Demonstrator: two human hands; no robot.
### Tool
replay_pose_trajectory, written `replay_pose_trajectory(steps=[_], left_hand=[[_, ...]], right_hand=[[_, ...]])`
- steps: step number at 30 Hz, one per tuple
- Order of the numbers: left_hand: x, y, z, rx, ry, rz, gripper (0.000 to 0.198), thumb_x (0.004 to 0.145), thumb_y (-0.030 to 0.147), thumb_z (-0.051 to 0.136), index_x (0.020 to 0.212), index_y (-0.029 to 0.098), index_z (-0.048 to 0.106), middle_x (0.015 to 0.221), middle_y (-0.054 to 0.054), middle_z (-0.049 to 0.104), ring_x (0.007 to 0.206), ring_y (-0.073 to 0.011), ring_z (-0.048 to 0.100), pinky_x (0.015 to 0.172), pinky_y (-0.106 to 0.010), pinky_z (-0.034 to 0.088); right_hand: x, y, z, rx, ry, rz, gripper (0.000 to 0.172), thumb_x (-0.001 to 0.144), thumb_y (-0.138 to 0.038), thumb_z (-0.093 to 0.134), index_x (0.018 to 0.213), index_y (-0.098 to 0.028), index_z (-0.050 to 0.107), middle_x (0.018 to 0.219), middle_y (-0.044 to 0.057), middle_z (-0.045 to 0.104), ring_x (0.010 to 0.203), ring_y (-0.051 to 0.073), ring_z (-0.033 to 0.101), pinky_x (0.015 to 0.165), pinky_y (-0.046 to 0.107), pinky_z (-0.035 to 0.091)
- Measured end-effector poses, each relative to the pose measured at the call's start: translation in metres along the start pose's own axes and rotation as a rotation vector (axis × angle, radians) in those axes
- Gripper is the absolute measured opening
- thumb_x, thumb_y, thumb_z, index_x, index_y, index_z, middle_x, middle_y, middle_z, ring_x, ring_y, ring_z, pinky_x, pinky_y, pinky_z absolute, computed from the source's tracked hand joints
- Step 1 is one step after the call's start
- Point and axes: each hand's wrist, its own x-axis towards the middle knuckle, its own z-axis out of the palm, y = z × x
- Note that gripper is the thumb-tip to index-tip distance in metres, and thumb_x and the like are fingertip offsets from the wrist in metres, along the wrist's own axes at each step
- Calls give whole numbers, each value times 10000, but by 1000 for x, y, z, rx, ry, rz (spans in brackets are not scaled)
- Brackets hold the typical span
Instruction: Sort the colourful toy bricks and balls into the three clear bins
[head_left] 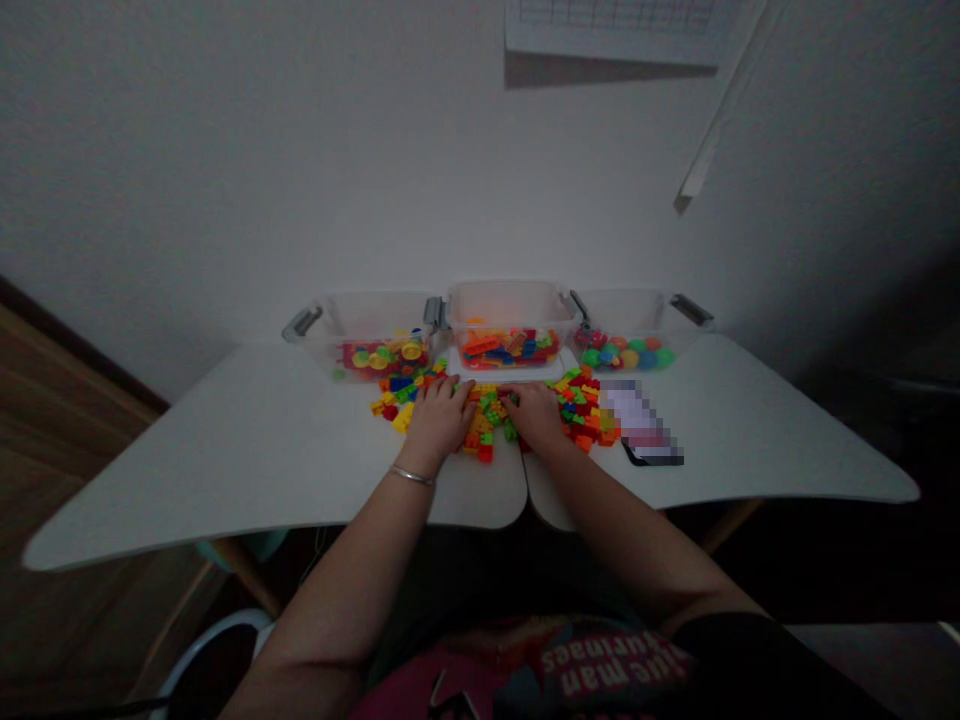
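Note:
A spread of small building bricks (486, 437) in red, orange, yellow, green and blue lies across the middle of the white table. My left hand (441, 414) rests palm down on the left part of this pile, its fingers apart and pointing toward the bins. On the right part of the pile is my right hand (534, 412), fingers bent in toward the middle bricks. Its fingertips touch the bricks, and whether they hold one cannot be made out.
Behind the pile stand three clear bins: the left (360, 325) and middle (510, 300) hold coloured plastic pieces, the right (630, 315) coloured balls. A phone (645, 425) lies right of the bricks. The white table (300, 450) has a gap at its front middle.

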Motion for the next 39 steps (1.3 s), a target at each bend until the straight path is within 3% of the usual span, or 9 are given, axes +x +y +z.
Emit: replay_pose_trajectory(steps=[7,16,21,25,30,35,39], left_hand=[[1,0,-1,-9,0,5,449,992,367,451,1400,221,567,1442,-127,573,1326,-327,504,1103,-526,420],[1,-2,-3,-15,-16,5,448,994,369,434,1399,224,562,1443,-130,569,1321,-318,504,1101,-535,418],[1,-4,-1,-19,-11,10,443,994,377,428,1390,232,564,1444,-118,570,1317,-313,507,1100,-522,418],[1,-6,0,-20,0,-1,440,991,383,433,1383,237,569,1450,-113,567,1314,-313,511,1101,-516,417],[0,-8,-1,-29,-8,-6,437,984,374,450,1378,234,575,1448,-114,570,1326,-315,505,1101,-516,419],[-1,-10,-1,-28,-5,-8,440,988,383,443,1380,232,570,1459,-107,563,1330,-314,501,1105,-519,412],[0,-10,-1,-31,-12,-14,432,987,383,449,1373,236,575,1448,-104,573,1329,-311,502,1106,-513,412]], right_hand=[[-3,-1,2,52,92,-12,242,919,-219,600,1108,-226,750,1096,88,749,1072,278,615,993,435,429],[1,11,3,390,281,-114,291,878,-206,538,1092,-178,734,1078,121,716,1053,243,641,995,394,494],[9,8,-24,427,418,-138,317,923,-271,473,1112,-208,720,1120,121,695,1056,236,635,946,384,532],[32,5,-55,371,534,-174,342,947,-272,449,1170,-206,700,1135,127,678,1075,240,627,960,401,529],[67,9,-72,236,557,-216,338,951,-219,447,1156,-218,716,1119,112,644,1067,226,622,1014,419,502],[90,15,-64,259,530,-173,323,931,-193,461,1097,-163,736,1170,142,611,1088,227,613,1013,400,505],[98,9,-59,180,423,-175,300,908,-180,484,1034,-160,757,1137,132,693,1107,252,620,1101,463,436]])
